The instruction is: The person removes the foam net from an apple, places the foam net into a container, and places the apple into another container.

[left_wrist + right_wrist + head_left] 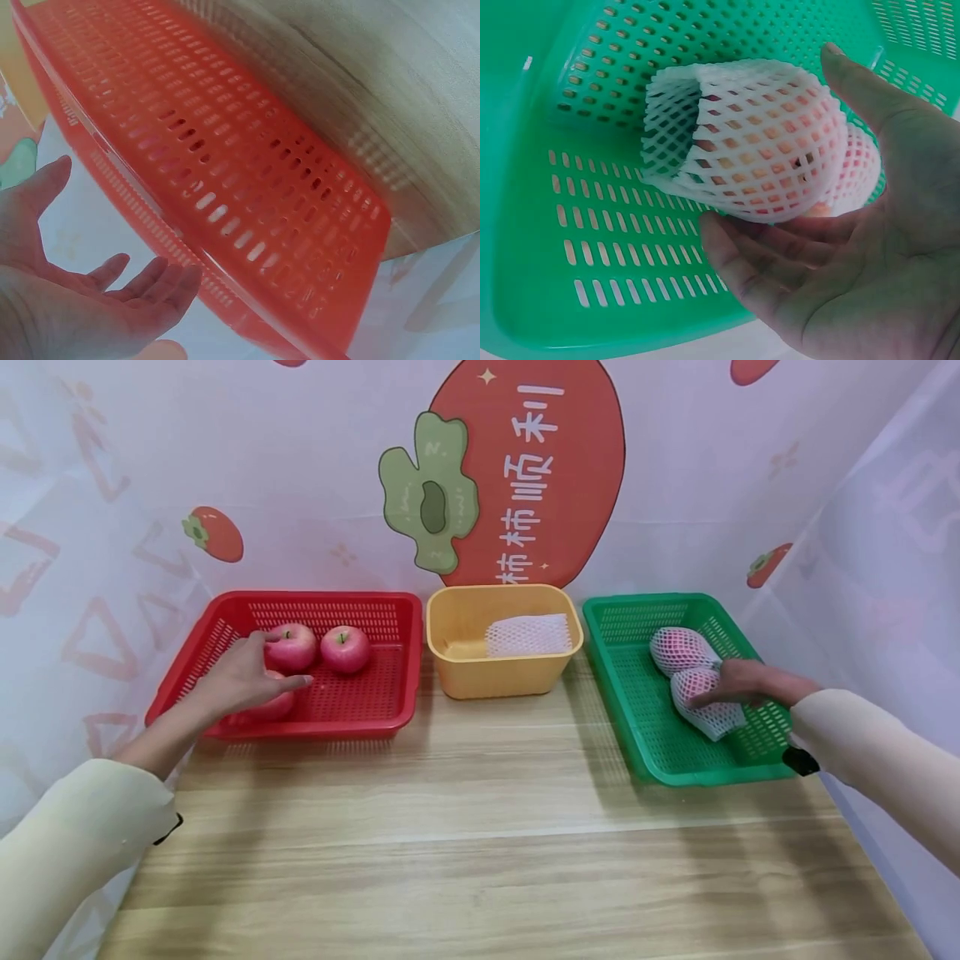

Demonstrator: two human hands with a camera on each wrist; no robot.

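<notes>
My left hand [243, 675] hovers over the left part of a red basket [296, 727], its thumb and fingers spread. Below and beside it lie three red apples, one partly hidden under the hand [274, 700], another at its fingertips [295, 649], and one further right [345, 650]. My right hand [744, 682] reaches into a green basket [626, 693] beside an apple in a white foam net [769, 142]. Its fingers lie loosely along the netted apple's side, the thumb held away from it. A second netted apple [678, 650] sits just behind.
Between the baskets stands a yellow bin [498, 677] with a flat white foam net [529, 636] in it. All three containers rest along the back of a wooden table [480, 843]. Behind them hangs a printed persimmon cloth [315, 468].
</notes>
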